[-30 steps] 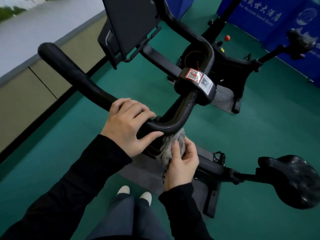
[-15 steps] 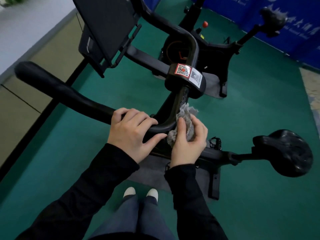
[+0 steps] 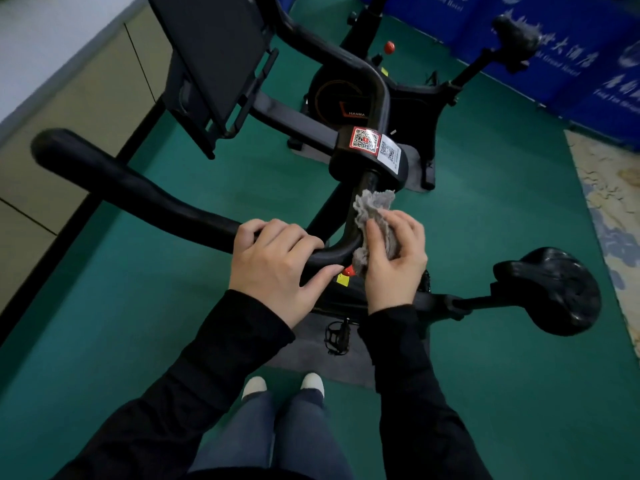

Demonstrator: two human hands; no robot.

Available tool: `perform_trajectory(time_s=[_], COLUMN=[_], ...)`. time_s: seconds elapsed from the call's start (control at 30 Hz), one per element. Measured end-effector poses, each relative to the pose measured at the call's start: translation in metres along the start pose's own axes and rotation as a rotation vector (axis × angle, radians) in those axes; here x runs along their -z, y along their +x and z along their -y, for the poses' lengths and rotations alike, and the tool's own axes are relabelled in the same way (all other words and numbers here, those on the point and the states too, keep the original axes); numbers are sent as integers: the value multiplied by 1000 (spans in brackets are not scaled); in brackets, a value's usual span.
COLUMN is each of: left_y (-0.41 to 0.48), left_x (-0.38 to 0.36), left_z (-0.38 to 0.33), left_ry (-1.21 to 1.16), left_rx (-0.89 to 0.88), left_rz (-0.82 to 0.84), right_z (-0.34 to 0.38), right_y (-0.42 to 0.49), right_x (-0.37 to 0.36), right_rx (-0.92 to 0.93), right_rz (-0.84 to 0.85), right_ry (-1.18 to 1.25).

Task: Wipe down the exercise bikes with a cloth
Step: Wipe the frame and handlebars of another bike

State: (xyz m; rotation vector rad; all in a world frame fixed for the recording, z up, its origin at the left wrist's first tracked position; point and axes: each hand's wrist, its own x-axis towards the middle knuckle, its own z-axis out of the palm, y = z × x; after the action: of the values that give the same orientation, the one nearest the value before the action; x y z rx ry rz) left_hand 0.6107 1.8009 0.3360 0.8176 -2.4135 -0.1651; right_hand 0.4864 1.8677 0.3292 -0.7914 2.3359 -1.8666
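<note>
I note the left hand (image 3: 277,268) gripping the handlebar (image 3: 138,188) at its bend, fingers curled over the tube. Just beside it, the right hand (image 3: 394,261) pinches the grey cloth (image 3: 372,211) against the centre bar, below the QR-stickered clamp (image 3: 367,147). I advise wrapping the cloth fully round the tube, drawing it up to the clamp under even pressure, then wiping where the left hand sits. I cannot verify the bar's underside or the cloth's contact there. The second bike (image 3: 346,98) beyond is cut off.
</note>
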Motion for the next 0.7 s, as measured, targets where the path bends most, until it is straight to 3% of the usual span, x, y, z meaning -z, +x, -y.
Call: perform_trajectory(time_s=[0.13,0.43,0.7], left_y=[1,2,16], left_x=[0,5,2], left_z=[0,-6,-28], left_ry=[-6,-13,32], left_rx=[16,61,147], left_rz=[8,58,38], right_z=[-2,-12,-10], right_y=[-6,34,77], right_x=[6,2,7], right_rx=[159,89,403], right_rz=[73,115,322], right_ry=[-77,-13,-200])
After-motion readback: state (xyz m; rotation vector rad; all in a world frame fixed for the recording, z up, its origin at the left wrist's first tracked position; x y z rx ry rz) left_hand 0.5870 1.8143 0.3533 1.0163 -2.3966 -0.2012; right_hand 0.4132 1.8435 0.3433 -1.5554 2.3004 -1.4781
